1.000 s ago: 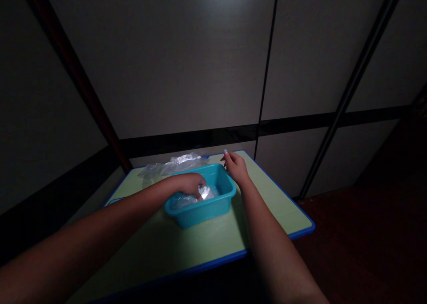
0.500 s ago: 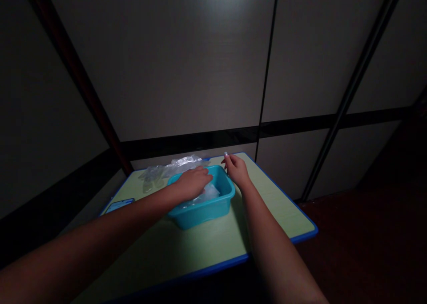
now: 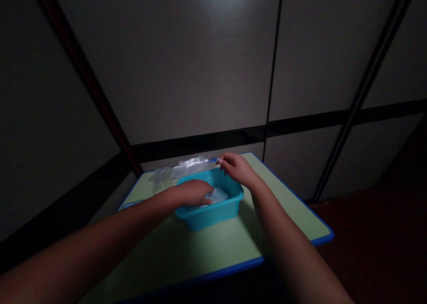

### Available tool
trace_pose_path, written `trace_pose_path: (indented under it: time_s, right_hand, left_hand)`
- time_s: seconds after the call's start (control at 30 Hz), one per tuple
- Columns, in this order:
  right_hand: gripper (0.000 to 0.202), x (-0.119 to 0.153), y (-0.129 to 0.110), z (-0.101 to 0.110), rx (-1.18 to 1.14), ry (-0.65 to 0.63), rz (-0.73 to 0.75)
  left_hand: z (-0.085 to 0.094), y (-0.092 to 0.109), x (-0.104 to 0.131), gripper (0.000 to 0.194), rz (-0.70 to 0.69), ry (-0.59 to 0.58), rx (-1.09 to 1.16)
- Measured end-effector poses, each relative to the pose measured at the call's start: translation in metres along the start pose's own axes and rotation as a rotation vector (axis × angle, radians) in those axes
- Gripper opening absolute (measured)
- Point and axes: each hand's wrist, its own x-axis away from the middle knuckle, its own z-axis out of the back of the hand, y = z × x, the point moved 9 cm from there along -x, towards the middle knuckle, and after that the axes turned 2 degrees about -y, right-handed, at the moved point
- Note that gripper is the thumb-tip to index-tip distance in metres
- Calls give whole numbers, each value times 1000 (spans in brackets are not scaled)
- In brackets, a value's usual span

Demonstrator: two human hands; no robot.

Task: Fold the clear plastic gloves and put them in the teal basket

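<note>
A turquoise plastic basin (image 3: 213,214) stands on the light green table. Inside it lies a clear, whitish plastic piece (image 3: 219,194). My left hand (image 3: 196,193) reaches into the basin from the left, its thumb and fingers closed on the edge of this plastic. Over the basin's far right rim hovers my right hand (image 3: 234,166), fingers curled and thumb near the index finger; whatever may be between its fingertips is too small to make out. Crumpled clear plastic bags (image 3: 180,169) lie behind and left of the basin.
A phone (image 3: 132,204) lies at the table's left edge, partly hidden by my left forearm. The table (image 3: 230,246) has a blue rim. Grey cabinet panels (image 3: 200,73) with black strips rise right behind it.
My left hand has sunk lower into the basin and closed on the plastic. My right hand has shifted left, over the basin's rim. The view has moved slightly, covering more of the phone.
</note>
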Motion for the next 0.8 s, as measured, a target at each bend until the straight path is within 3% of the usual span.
trace_pose_path:
  time_s: [0.07, 0.17, 0.3, 0.43, 0.53, 0.8]
  right_hand:
    - [12, -2, -3, -26, 57, -271, -87]
    - [22, 3, 4, -61, 211, -624, -225]
    - [23, 7, 19, -89, 279, -838, -320]
    - [24, 19, 36, -109, 303, -1044, -417]
    - [27, 21, 41, -116, 390, -1091, -406]
    - [16, 16, 60, -129, 434, -944, -408]
  left_hand:
    - [0, -1, 0, 30, -1, -12, 17]
    - [-1, 0, 2, 27, -19, -43, 58]
    - [-4, -6, 9, 29, 7, -82, 106]
    - [0, -9, 18, 27, 42, -50, 155]
    - [5, -9, 24, 26, 76, -47, 145]
    - [15, -5, 39, 24, 35, -17, 125]
